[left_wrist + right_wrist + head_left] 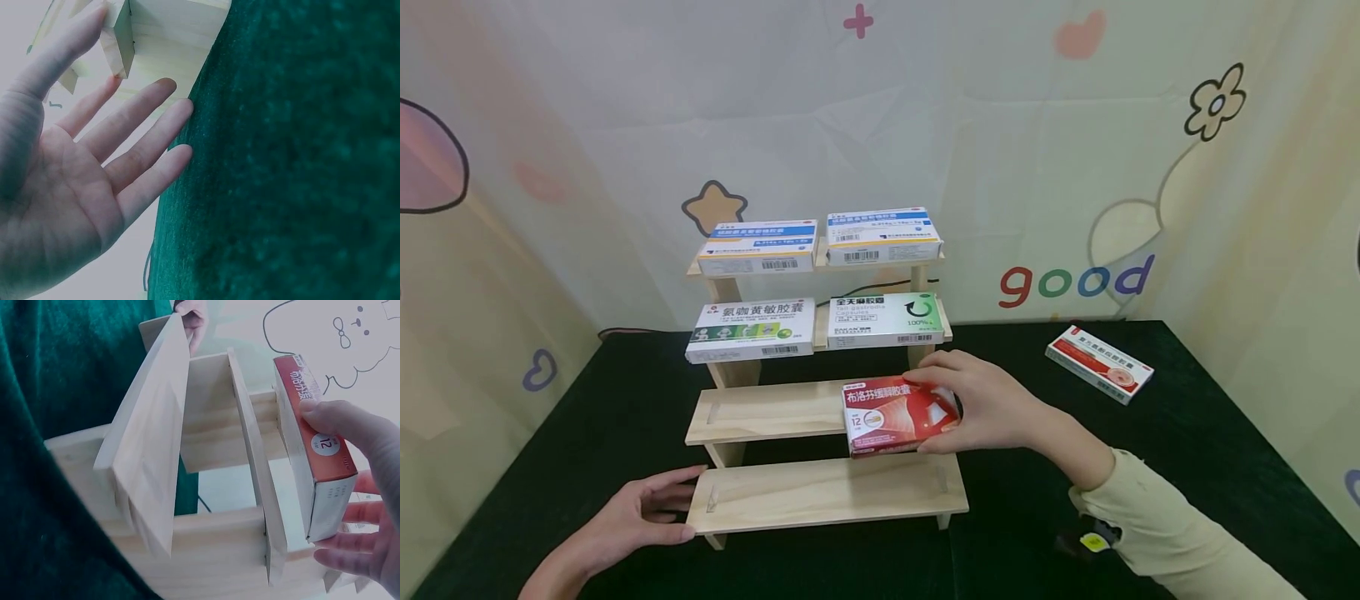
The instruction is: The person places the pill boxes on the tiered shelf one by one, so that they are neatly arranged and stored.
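My right hand (977, 404) grips a red medicine box (895, 415) by its right end and holds it at the right part of the second-lowest step of a wooden stepped shelf (760, 412). The right wrist view shows the red box (309, 447) pinched between thumb and fingers (350, 559), close to the step's board (253, 462). With straight fingers, my left hand (640, 517) touches the left end of the lowest step (827, 493). From the left wrist, the left hand's fingers (134, 134) are spread flat beside the wood (169, 31).
The two upper steps carry boxes: two blue-and-white ones (758, 247) (883, 236) on top, two green-and-white ones (751, 330) (886, 320) below. Another red-and-white box (1099, 363) lies on the dark green cloth (1187, 433) at the right. A patterned curtain hangs behind.
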A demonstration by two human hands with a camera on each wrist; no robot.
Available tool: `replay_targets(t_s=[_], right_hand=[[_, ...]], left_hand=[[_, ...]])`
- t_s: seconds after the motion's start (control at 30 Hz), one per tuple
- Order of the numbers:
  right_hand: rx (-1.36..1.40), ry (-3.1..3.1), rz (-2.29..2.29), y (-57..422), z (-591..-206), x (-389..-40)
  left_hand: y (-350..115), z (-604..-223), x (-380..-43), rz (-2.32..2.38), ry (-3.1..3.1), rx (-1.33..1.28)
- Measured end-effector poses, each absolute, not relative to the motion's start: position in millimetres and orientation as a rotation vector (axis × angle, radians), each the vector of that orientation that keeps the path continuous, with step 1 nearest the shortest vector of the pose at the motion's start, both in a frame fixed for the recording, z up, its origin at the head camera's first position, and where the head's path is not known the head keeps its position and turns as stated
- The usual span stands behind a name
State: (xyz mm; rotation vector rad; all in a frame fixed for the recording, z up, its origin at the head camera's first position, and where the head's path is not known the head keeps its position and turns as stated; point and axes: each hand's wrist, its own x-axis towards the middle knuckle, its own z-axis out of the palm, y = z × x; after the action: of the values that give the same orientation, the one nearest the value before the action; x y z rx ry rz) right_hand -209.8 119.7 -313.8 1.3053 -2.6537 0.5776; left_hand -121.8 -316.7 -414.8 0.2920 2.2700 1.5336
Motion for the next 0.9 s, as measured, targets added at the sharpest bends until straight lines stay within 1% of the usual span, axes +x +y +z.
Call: replay_targets(t_s=[0.5,0.9], right_hand=[[1.242,-2.607,0.511,82,-314,-201],[1.209,-2.637,0.562,62,-317,-194]], left_hand=[[-315,-411,-120,1.518,2.271,0.277],[-314,-411,-121,1.510,2.277,0.297]])
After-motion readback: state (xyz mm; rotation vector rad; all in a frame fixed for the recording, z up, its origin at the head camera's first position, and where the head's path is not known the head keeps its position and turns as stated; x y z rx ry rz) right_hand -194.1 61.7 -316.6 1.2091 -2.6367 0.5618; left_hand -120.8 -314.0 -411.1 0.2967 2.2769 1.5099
